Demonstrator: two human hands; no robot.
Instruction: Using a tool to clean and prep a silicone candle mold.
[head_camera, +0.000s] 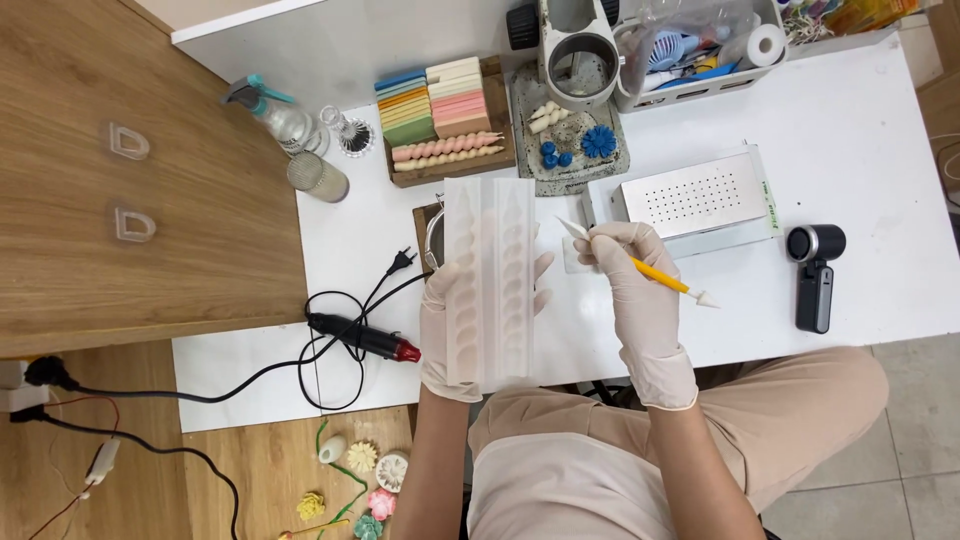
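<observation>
Two gloved hands: my left hand (450, 330) grips translucent mould (489, 280) upright; right hand (630, 275) pinches yellow-handled tool (640, 266); best keep mould steady, tip light.

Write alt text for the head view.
A gloved left hand holds up a long translucent white twisted-candle mould while the gloved right hand grips a yellow-handled, white-tipped sculpting tool beside it, above a white table holding a perforated metal box and a tray of pastel wax bars.

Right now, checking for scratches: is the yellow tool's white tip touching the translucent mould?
Apart. The head view shows the yellow tool in the right hand, its near tip clear of the translucent mould, white table between them.
</observation>
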